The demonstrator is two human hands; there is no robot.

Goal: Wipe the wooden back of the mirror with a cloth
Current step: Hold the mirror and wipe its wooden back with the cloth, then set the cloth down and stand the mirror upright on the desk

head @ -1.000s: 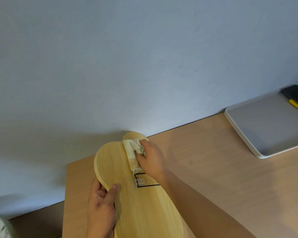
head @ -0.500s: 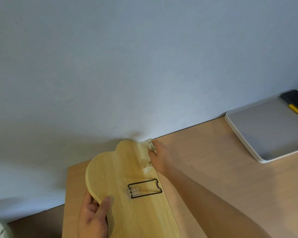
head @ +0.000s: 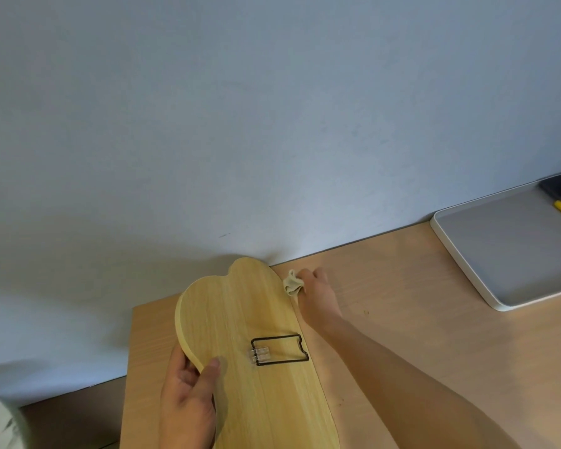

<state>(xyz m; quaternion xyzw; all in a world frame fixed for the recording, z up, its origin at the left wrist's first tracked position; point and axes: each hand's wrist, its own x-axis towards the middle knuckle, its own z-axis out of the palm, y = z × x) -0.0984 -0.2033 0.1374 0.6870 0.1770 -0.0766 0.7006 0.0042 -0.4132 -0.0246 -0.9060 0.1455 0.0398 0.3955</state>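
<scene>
My left hand [head: 188, 403] grips the near left edge of the mirror [head: 256, 345], which lies wooden back up on the table [head: 402, 319]. My right hand [head: 316, 294] pinches the bunched cloth [head: 292, 282] just beside the mirror's far right edge.

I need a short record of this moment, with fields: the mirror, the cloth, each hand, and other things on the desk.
mirror: wooden back facing up, lying on the desk, a black wire stand folded flat on it
cloth: small, pale, bunched, at the mirror's far right edge
right hand: holds the cloth, beside the mirror
left hand: grips the mirror's left edge, thumb on top
other things: white tray at right, holding a black and a yellow item
</scene>
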